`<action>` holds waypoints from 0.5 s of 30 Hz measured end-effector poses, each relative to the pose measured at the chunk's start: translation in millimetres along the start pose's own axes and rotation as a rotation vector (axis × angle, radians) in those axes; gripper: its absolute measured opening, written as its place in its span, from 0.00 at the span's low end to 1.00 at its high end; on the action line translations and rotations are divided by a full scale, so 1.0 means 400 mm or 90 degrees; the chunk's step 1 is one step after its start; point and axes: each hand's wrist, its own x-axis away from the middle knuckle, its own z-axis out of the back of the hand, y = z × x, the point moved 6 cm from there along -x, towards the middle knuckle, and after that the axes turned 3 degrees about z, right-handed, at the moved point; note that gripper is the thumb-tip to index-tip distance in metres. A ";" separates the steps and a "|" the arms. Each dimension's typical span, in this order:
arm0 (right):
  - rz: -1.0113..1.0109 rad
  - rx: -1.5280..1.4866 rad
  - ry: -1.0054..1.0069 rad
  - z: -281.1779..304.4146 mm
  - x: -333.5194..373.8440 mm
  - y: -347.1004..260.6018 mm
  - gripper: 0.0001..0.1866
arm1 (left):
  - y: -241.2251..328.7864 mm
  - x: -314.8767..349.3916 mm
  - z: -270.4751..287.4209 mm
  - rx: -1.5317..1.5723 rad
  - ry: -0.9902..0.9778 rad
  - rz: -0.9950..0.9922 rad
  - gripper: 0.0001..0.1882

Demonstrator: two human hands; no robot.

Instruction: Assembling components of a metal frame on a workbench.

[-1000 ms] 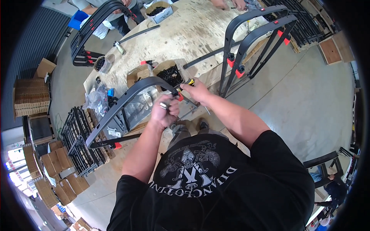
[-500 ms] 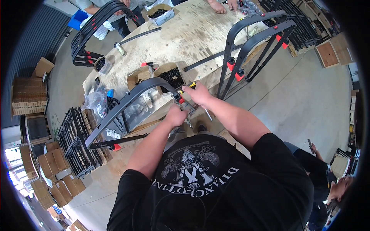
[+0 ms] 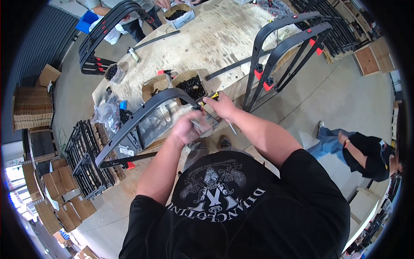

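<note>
**Fastening the bracket at the near edge of the table**

My left hand (image 3: 184, 129) is closed around a small grey metal bracket (image 3: 206, 123) where it meets the end of the curved black frame (image 3: 142, 115), which arches out from the near edge of the table (image 3: 207, 39) toward my left. My right hand (image 3: 222, 105) is curled shut on a screwdriver with a yellow and black handle (image 3: 214, 96), its tip pointing down toward the bracket; I cannot tell whether the tip is seated in a fastener.

To do this well, I judge the bracket should be held square against the frame with the left grip firm, and the driver kept straight in line with the fastener so it does not slip. An open cardboard box of black parts (image 3: 192, 85) sits just beyond my hands at the table's near edge. Two upright black frames with red clips (image 3: 276, 56) stand by the table's right edge.
</note>
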 end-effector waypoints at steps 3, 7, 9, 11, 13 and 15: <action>0.019 0.057 0.002 0.002 -0.005 -0.011 0.34 | -0.046 -0.051 0.023 -0.659 0.147 -0.056 0.10; 0.006 0.098 0.025 0.011 0.005 -0.013 0.34 | 0.000 -0.008 -0.022 -0.494 0.123 -0.010 0.14; -0.004 0.065 0.004 0.007 0.013 -0.037 0.34 | 0.010 -0.004 -0.010 0.182 -0.148 0.068 0.14; 0.034 0.071 0.009 0.009 0.001 -0.026 0.35 | -0.046 -0.029 0.031 -0.292 -0.002 -0.025 0.12; 0.012 0.069 0.008 0.008 0.002 -0.024 0.34 | -0.037 -0.066 0.062 -0.992 0.348 -0.190 0.09; -0.011 0.064 0.012 0.013 0.002 -0.013 0.34 | -0.044 -0.076 0.064 -0.828 0.260 -0.118 0.09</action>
